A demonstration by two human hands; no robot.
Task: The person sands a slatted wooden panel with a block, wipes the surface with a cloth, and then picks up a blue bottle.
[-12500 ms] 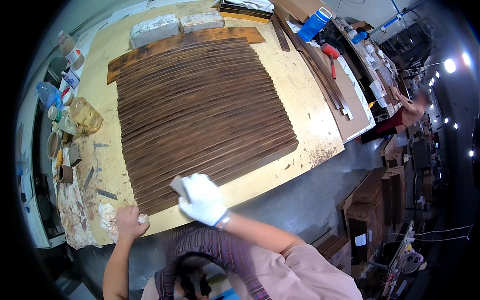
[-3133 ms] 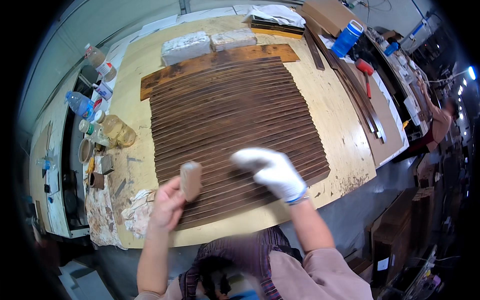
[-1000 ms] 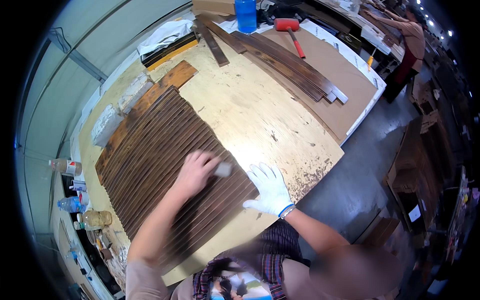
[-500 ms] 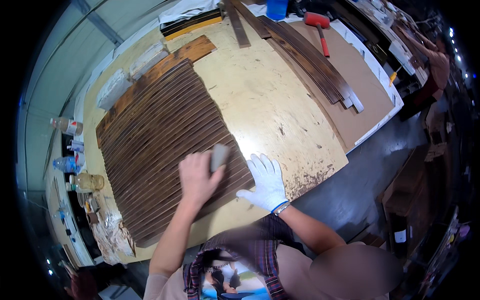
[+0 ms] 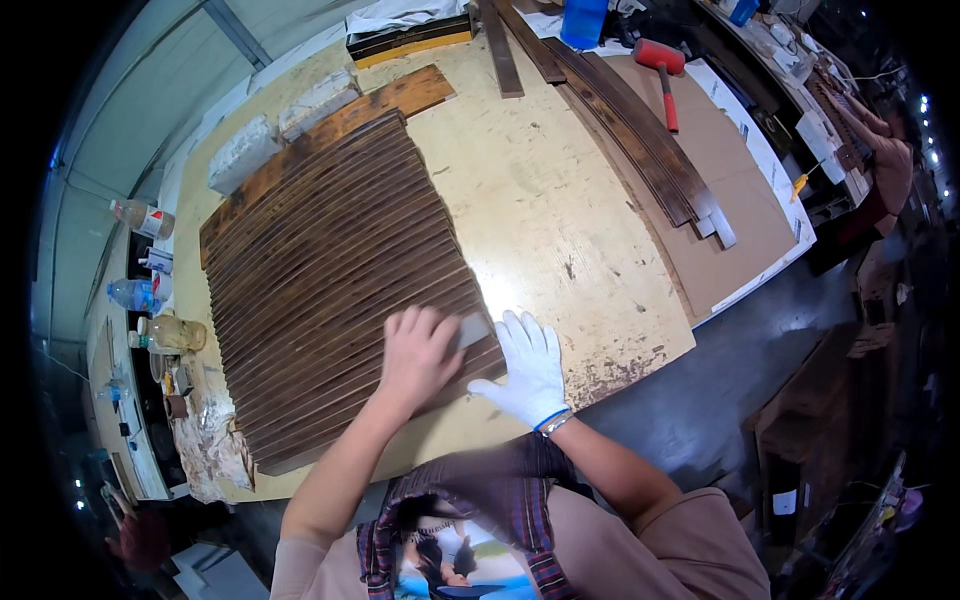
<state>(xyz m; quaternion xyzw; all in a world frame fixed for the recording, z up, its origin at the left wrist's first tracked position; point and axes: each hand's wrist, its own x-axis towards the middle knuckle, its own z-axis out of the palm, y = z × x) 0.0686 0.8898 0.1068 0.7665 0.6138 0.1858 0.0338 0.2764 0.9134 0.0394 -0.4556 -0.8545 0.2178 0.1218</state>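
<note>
Dark brown narrow wooden strips (image 5: pixel 330 250) lie side by side in a wide, ribbed panel on the pale tabletop. My bare left hand (image 5: pixel 420 350) is closed around a flat grey rectangular piece (image 5: pixel 473 330), over the strips near their right ends. Its exact kind I cannot make out. In a white knitted glove, my right hand (image 5: pixel 528 365) lies with fingers spread at the right edge of the panel, partly on the tabletop and beside the grey piece. The left fingertips are slightly blurred.
Two whitish wrapped blocks (image 5: pixel 243 155) rest by a brown board (image 5: pixel 400 95) along the panel's far edge. Loose dark planks (image 5: pixel 640 135) and a red mallet (image 5: pixel 664 75) lie far right. Several bottles (image 5: pixel 172 333) stand at the left. Another person (image 5: pixel 885 165) works beyond, at right.
My left hand has moved right with the grey piece, closer to the gloved hand. The gloved hand stays spread at the panel's edge. The whole view has shifted slightly.
</note>
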